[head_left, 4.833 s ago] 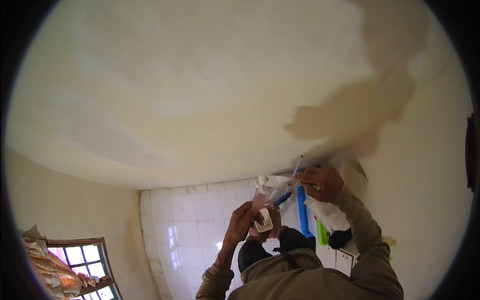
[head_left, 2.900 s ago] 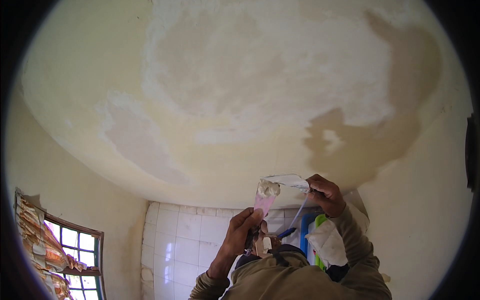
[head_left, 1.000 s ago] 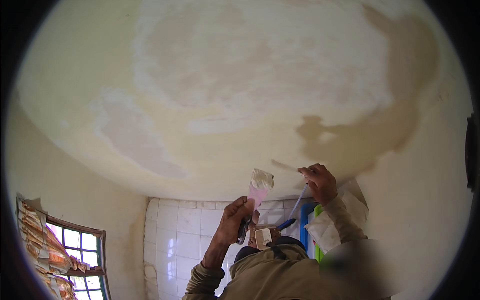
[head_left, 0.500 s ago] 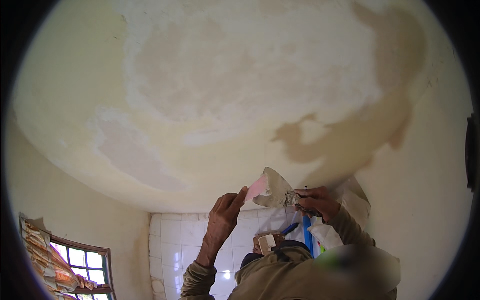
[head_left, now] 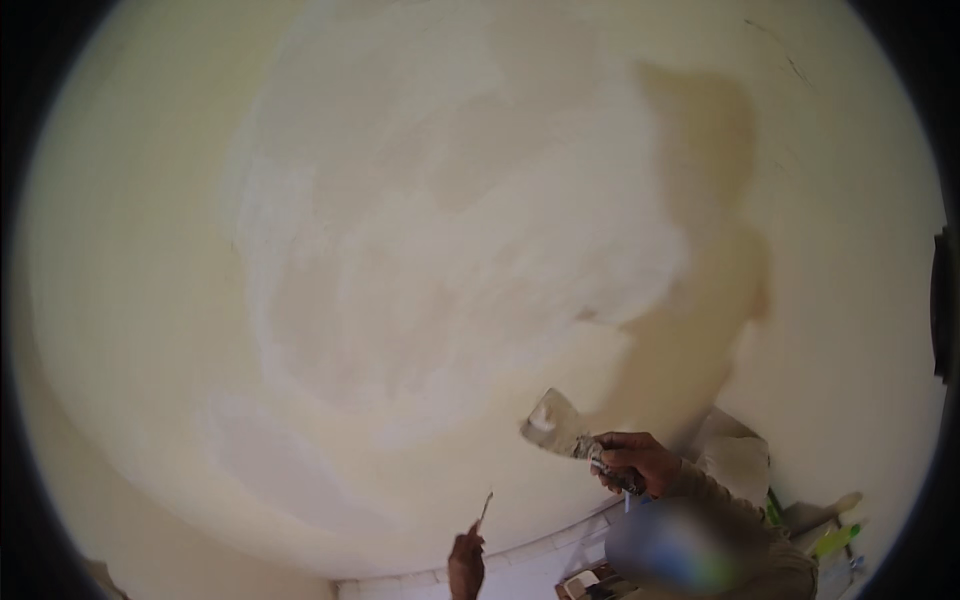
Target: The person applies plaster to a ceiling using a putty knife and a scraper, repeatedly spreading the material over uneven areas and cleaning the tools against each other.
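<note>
My right hand [head_left: 642, 464] grips the dirty, spattered handle of a wide putty knife [head_left: 566, 438]. Its blade points up and left, with a small dab of pale putty [head_left: 543, 416] on it. Lower and to the left, my left hand [head_left: 466, 563] pinches a thin spreader [head_left: 486, 508], turned nearly edge-on; the earlier frame shows its flat pink face. The two tools are apart. Before me rises a cream wall [head_left: 130, 250] with a large patch of whitish and grey-beige filler [head_left: 400, 230] and a smaller greyish patch [head_left: 270, 460] at lower left.
My shadow [head_left: 700, 200] falls on the wall at the right. At lower right are a pale sack [head_left: 738, 452] and a bright green item [head_left: 836, 541]. A small container [head_left: 582, 583] and white tiles [head_left: 510, 577] show at the bottom. A dark object [head_left: 941, 305] juts in at the right rim.
The spreader has come away from the putty knife's blade, and my left hand is now lower. The view has tilted up, showing more wall; the window has left the picture.
</note>
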`<state>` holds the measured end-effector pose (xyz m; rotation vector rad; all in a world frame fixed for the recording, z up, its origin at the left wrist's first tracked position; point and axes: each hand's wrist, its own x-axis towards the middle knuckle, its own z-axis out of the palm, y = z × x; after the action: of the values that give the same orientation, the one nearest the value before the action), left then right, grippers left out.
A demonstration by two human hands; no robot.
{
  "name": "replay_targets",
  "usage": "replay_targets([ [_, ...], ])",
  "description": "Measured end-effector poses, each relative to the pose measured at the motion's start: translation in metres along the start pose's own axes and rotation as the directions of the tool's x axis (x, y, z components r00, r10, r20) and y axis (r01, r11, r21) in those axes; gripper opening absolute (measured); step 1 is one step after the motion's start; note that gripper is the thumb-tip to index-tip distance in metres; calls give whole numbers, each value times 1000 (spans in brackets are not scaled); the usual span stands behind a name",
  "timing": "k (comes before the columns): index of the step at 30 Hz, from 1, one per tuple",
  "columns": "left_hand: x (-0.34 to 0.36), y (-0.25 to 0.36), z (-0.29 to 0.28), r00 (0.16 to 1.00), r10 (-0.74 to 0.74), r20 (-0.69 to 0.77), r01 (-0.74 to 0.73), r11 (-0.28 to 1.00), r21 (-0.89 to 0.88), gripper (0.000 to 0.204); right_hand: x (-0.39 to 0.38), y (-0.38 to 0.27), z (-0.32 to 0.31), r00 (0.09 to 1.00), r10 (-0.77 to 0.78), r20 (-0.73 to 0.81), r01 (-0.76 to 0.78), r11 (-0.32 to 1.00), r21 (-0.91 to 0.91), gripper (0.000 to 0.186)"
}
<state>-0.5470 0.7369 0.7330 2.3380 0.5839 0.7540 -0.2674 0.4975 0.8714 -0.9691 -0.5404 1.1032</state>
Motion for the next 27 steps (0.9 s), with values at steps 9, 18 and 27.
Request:
replay_targets([
  [9,-191,-104,41,918,-378,119,386,783,-488,18,-21,20,79,961,-275,-43,278,957,79,40],
  [18,-328,-202,54,889,-441,123,445,766,-465,24,-30,57,150,775,-626,-87,620,780,-84,38],
  [27,-378,-206,107,863,-482,150,311,273,-911,32,-18,71,125,645,-762,53,762,647,25,29],
])
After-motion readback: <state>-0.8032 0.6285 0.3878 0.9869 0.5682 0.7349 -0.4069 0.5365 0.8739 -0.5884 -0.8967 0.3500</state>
